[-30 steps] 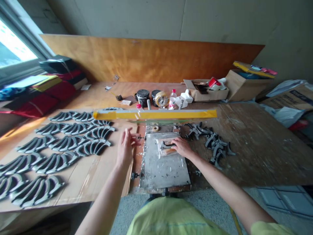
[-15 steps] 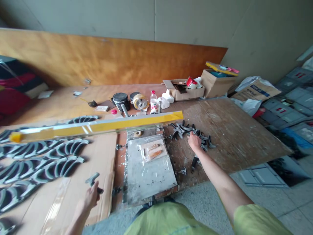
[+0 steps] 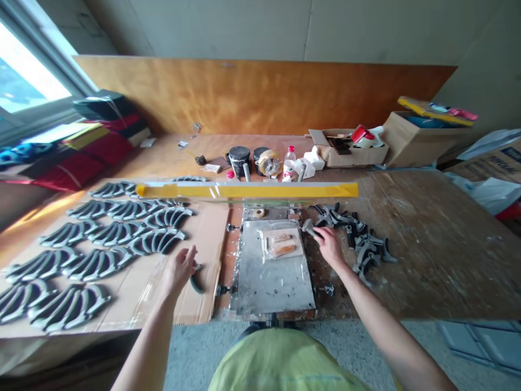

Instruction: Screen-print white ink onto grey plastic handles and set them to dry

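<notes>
My left hand [image 3: 179,271] is over the cardboard with its fingers curled. A dark, curved grey part [image 3: 196,281] shows at its fingertips and seems to be gripped there, its upper end partly covered by the hand. Just right of the metal plate [image 3: 277,288], my right hand [image 3: 330,247] pinches another curved grey part [image 3: 310,228] whose broad light end points left. Beside that hand lies a loose heap of similar parts [image 3: 370,244]. On the cardboard sheet [image 3: 207,228] at left, many such parts [image 3: 97,263] are laid out in nested, fan-like rows.
A long yellow-taped bar [image 3: 252,190] spans the bench behind the plate. A small plastic bag [image 3: 283,244] lies on the plate. Behind stand black tubs [image 3: 239,159], a red-capped bottle [image 3: 290,162], an open carton [image 3: 354,155] and a taller box [image 3: 423,141]. Clamp knobs [image 3: 325,289] flank the plate.
My view has swung left. My right hand has drawn a part out of the heap toward the plate. My left hand, still at its part, has turned and is nearer the cardboard's right edge.
</notes>
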Motion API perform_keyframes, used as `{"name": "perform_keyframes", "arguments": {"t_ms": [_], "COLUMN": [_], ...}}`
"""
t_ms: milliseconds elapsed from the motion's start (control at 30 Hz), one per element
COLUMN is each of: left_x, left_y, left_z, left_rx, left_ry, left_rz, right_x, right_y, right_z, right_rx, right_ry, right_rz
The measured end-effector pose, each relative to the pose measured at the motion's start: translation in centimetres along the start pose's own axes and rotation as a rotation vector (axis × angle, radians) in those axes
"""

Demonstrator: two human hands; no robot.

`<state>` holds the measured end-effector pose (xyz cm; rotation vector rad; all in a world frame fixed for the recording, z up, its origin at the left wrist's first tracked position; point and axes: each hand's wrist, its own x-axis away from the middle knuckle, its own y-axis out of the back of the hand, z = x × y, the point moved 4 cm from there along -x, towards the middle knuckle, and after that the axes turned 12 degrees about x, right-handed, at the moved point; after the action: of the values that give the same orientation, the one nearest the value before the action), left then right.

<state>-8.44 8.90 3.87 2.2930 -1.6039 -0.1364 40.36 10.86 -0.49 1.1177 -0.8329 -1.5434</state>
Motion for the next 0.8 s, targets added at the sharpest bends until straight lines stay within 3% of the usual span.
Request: {"name": "perform_keyframes", "arguments": {"t_ms": [67,133,233,333,433,500,633,700,800], "left_x": [-0.5,-0.8,-0.9,-0.7,0.3,1.7,4.9,6.0,6.5], "left_y": [-1.5,-3.1,-4.8,-5.5,-5.1,-4.3,-3.9,-4.5,-5.9], "left_z": [-4.2,-9.1,-14.4,-16.0,-15.0,-13.4,-7.4,-3.8,1.0], "left_rx": [0.181,0.376,0.537,0.556,0.538,0.535,0.426,0.382,0.365], "left_ry": [-0.082,-0.211,-0.314,-0.327,-0.321,-0.265,0.069,0.185,0.216], "left_rz": [0.008,0.018,0.052,0.091,0.091,0.094,0.215,0.288,0.288], "right_x": [0.1,0.0,-0.1,0.3,0.5,-0.2,-3.9,-6.1,-8.7], "right_y": [-1.0,-2.0,-2.8,-2.6,-1.3,0.3,3.7,4.6,4.2], "right_z": [5.5,9.5,12.3,12.6,11.4,9.7,7.0,8.0,12.1], "right_rx": [-0.051,-0.012,0.102,0.173,0.192,0.178,0.14,0.064,0.029], "right_ry": [0.338,0.526,0.613,0.612,0.579,0.451,0.2,0.221,0.364], "right_rz": [0.082,0.171,0.254,0.257,0.165,0.049,-0.116,-0.122,-0.046]}}
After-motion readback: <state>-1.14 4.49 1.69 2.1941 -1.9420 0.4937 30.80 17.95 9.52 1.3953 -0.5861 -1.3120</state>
